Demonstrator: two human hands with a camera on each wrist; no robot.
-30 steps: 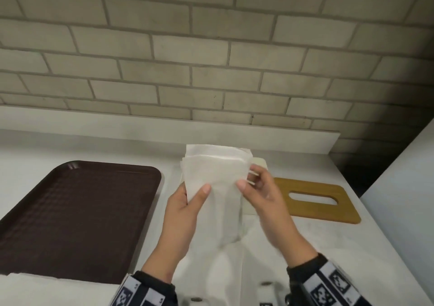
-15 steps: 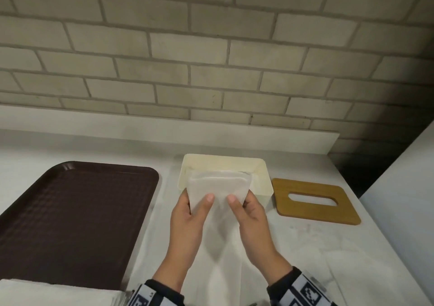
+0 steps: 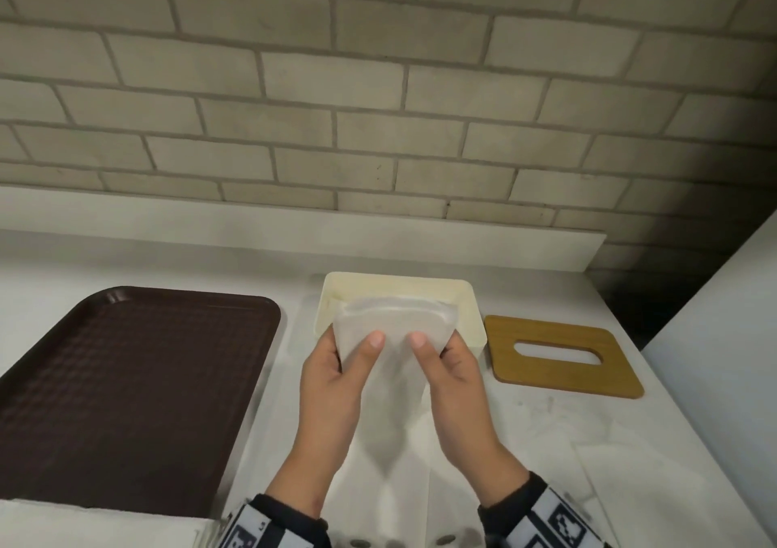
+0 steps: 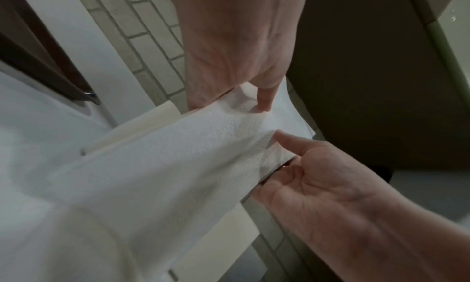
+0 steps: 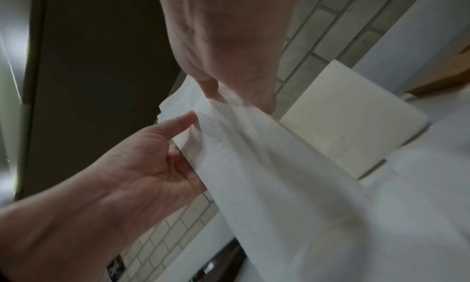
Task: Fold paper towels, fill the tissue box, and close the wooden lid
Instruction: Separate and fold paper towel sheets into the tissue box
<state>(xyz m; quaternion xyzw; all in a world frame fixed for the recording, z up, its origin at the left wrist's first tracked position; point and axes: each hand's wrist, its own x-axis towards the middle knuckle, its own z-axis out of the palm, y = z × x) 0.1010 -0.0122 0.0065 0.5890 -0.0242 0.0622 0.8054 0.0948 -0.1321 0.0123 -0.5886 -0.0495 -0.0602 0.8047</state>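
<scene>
Towels (image 3: 393, 329), a folded white stack, are held above the near edge of the open cream box (image 3: 471, 316), with the stack's far edge over the box opening and a loose length hanging down toward the counter (image 3: 546, 434). Left hand (image 3: 332, 375) grips the stack's left side, thumb on top and fingers curled beneath; the left wrist view shows the thumb pressed onto the embossed paper (image 4: 178, 155). Right hand (image 3: 452, 373) grips the right side in the same manner, thumb on top, fingers wrapped under the paper. Both thumbs lie close together on the upper face, not touching. Box stands on the counter against the low white backsplash, between the tray (image 3: 126, 400) and the lid (image 3: 563, 356). Lid, wooden with 1 oval slot, lies flat on the counter just to the right of the box, apart from it. Tray, dark brown, sits left of the box. More white paper (image 3: 84, 524) lies at the near left corner, overlapping the tray's near edge. Brick wall (image 3: 378, 106) rises behind the counter. Box contents cannot be determined; the stack covers the opening.
</scene>
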